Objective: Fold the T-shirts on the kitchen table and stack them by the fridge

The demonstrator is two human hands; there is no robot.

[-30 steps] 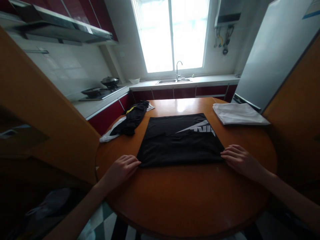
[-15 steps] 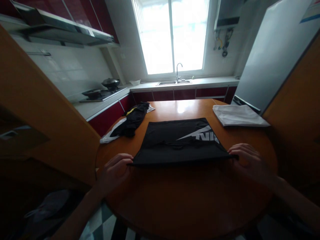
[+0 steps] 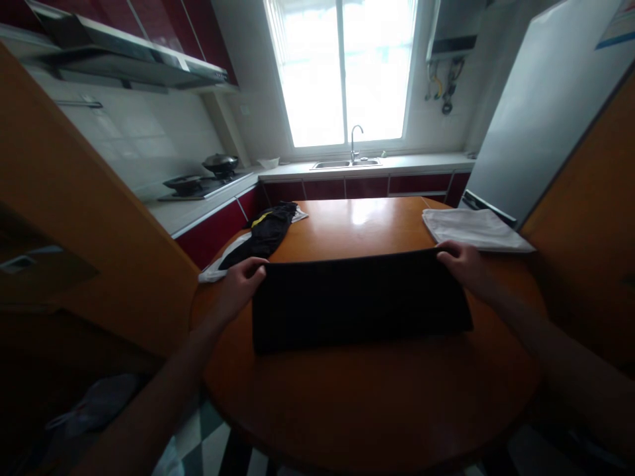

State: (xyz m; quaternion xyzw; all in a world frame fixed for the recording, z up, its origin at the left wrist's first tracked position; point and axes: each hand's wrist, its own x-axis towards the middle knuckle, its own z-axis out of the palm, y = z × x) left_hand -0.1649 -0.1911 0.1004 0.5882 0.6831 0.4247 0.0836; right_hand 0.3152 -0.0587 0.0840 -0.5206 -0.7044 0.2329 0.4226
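Note:
A black garment (image 3: 360, 304), folded into a wide panel, is stretched between my hands above the wooden table. My left hand (image 3: 244, 281) pinches its upper left corner between thumb and fingers. Its upper right corner is gripped by my right hand (image 3: 459, 259). The panel's lower edge hangs toward me, at or near the tabletop. No print shows on the side facing me; whatever lies behind the panel is hidden.
On the round wooden table (image 3: 367, 410), a heap of black and white clothes (image 3: 260, 238) lies at the left. A folded white cloth (image 3: 479, 229) rests at the right. Beyond are a sink (image 3: 332, 164), a stove (image 3: 203, 188) and a fridge (image 3: 536, 112).
Both hands have lifted the garment's near edge up and away from me. The garment now stands as a plain black panel, and the white lettering is out of sight.

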